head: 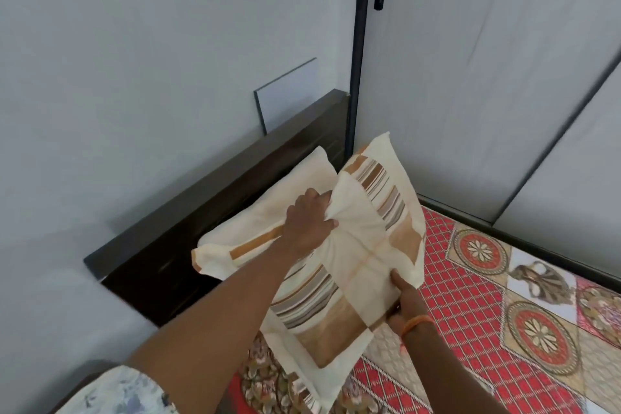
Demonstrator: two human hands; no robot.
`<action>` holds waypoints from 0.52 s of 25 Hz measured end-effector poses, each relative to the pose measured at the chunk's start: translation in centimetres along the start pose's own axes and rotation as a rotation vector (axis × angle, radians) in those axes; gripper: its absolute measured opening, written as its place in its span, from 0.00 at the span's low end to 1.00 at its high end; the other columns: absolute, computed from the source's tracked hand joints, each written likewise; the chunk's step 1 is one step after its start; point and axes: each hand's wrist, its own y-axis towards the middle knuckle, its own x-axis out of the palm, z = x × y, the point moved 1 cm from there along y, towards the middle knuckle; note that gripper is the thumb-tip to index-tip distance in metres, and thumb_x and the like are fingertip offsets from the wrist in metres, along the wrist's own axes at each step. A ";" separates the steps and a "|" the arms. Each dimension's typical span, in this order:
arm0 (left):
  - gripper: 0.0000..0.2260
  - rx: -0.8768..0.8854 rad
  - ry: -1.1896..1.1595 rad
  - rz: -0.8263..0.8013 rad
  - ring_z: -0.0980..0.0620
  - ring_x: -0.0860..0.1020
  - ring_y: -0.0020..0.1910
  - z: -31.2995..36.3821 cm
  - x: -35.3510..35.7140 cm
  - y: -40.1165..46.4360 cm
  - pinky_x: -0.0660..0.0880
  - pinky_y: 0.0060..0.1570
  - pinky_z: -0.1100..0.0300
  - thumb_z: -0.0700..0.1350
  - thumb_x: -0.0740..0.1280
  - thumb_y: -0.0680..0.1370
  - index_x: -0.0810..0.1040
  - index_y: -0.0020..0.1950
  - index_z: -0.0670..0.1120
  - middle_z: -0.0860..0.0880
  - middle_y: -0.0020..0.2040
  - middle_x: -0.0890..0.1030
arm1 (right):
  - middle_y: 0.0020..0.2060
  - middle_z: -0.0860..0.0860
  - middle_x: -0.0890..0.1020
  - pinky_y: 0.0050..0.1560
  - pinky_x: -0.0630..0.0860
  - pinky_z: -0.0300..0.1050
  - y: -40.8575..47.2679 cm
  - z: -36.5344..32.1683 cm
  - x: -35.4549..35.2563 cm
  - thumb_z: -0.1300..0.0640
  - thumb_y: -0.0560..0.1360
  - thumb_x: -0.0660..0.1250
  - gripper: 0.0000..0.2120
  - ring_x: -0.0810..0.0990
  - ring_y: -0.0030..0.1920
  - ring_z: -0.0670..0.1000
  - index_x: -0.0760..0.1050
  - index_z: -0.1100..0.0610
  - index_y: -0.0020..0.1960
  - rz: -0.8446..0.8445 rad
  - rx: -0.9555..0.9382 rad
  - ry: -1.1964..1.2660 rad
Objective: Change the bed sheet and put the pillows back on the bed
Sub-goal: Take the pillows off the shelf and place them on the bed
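Note:
A cream pillow with brown stripes (363, 245) is held tilted above the bed. My left hand (307, 223) bunches its upper left edge in a fist. My right hand (405, 304) grips its lower right edge, thumb on top. A second cream pillow (265, 222) lies flat against the dark headboard (208, 208), partly hidden behind my left arm and the held pillow. The bed is covered by a red patterned sheet (470, 312) with round floral medallions.
A grey wall stands behind the headboard. A white panel (289, 94) leans on that wall above the headboard. Sliding wardrobe doors (470, 94) with dark frames run close along the bed's far side. The sheet lies open to the right.

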 end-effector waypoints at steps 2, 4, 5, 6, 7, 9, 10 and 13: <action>0.24 -0.005 0.007 -0.026 0.44 0.72 0.59 -3.3 1.2 5.4 0.70 0.61 0.48 0.55 0.66 0.78 0.66 0.72 0.51 0.46 0.60 0.71 | 0.59 0.59 0.80 0.55 0.77 0.65 6.4 -0.1 2.6 0.50 0.76 0.70 0.22 0.79 0.57 0.63 0.73 0.59 0.65 0.006 -0.019 -0.062; 0.25 -0.083 0.036 -0.102 0.43 0.71 0.61 -7.6 3.6 10.3 0.71 0.61 0.48 0.54 0.67 0.78 0.65 0.73 0.50 0.45 0.62 0.70 | 0.61 0.60 0.79 0.61 0.75 0.66 12.9 0.6 5.2 0.45 0.76 0.70 0.25 0.78 0.59 0.64 0.72 0.58 0.67 0.010 -0.012 -0.171; 0.26 -0.128 0.078 -0.167 0.42 0.71 0.62 -10.0 5.2 12.3 0.71 0.61 0.48 0.53 0.67 0.78 0.64 0.73 0.48 0.44 0.63 0.70 | 0.60 0.59 0.79 0.62 0.74 0.65 16.0 1.5 6.2 0.43 0.75 0.69 0.27 0.77 0.59 0.63 0.71 0.57 0.68 0.017 0.014 -0.226; 0.25 -0.170 0.142 -0.240 0.42 0.71 0.63 -12.4 6.8 13.8 0.71 0.62 0.48 0.53 0.67 0.78 0.65 0.72 0.46 0.43 0.65 0.71 | 0.59 0.57 0.79 0.61 0.74 0.64 18.6 2.7 6.9 0.41 0.75 0.68 0.28 0.77 0.57 0.62 0.70 0.56 0.68 0.043 0.053 -0.281; 0.25 -0.201 0.217 -0.293 0.42 0.71 0.64 -14.8 8.3 14.8 0.70 0.62 0.48 0.53 0.67 0.78 0.66 0.71 0.45 0.43 0.65 0.71 | 0.57 0.56 0.79 0.59 0.75 0.62 20.7 4.1 7.3 0.40 0.75 0.68 0.28 0.77 0.56 0.61 0.70 0.55 0.67 0.072 0.093 -0.315; 0.26 -0.234 0.295 -0.319 0.42 0.70 0.64 -18.9 10.1 14.6 0.68 0.63 0.47 0.59 0.66 0.77 0.68 0.70 0.47 0.43 0.65 0.71 | 0.57 0.57 0.79 0.49 0.76 0.55 23.5 6.1 7.2 0.40 0.74 0.69 0.27 0.78 0.52 0.59 0.70 0.54 0.66 0.123 0.085 -0.314; 0.26 -0.253 0.293 -0.292 0.42 0.68 0.65 -20.6 10.9 14.2 0.65 0.64 0.47 0.62 0.65 0.76 0.69 0.70 0.51 0.44 0.66 0.70 | 0.57 0.57 0.79 0.45 0.77 0.51 24.8 6.8 7.1 0.40 0.73 0.70 0.29 0.79 0.49 0.58 0.70 0.55 0.67 0.167 0.061 -0.304; 0.24 -0.310 0.355 -0.178 0.42 0.57 0.72 -23.1 12.2 12.7 0.54 0.70 0.42 0.70 0.61 0.74 0.74 0.63 0.58 0.45 0.72 0.60 | 0.49 0.56 0.80 0.34 0.78 0.47 27.0 7.7 7.4 0.35 0.69 0.71 0.38 0.80 0.38 0.52 0.70 0.58 0.69 0.253 0.049 -0.235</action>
